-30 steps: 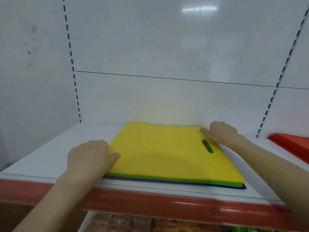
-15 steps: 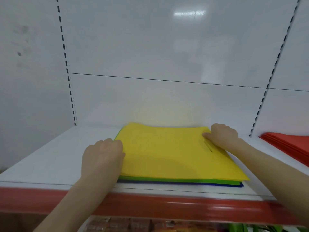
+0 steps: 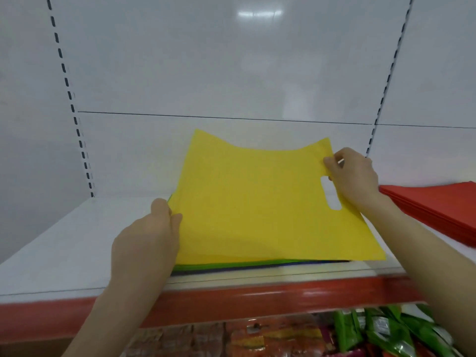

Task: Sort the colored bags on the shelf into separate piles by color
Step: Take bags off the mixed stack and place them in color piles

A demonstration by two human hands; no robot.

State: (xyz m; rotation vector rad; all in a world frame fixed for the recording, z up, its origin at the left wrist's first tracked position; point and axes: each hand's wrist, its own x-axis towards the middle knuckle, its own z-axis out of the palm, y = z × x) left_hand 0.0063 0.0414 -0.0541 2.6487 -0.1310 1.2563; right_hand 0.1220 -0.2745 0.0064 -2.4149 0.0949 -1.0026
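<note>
Both left hand (image 3: 146, 243) and right hand (image 3: 355, 179) pinch the yellow bag (image 3: 257, 207) at opposite edges.

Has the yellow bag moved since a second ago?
Yes. The yellow bag has lifted at its far edge off the stack, toward the back panel's seam, gripped by left hand and right hand.

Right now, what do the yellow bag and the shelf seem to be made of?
Yellow bag: probably thin non-woven fabric, matte; its raised far edge sags in the middle, and it has a cut-out handle slot. Shelf: probably white painted metal, smooth; its back panel reflects a light.
</note>
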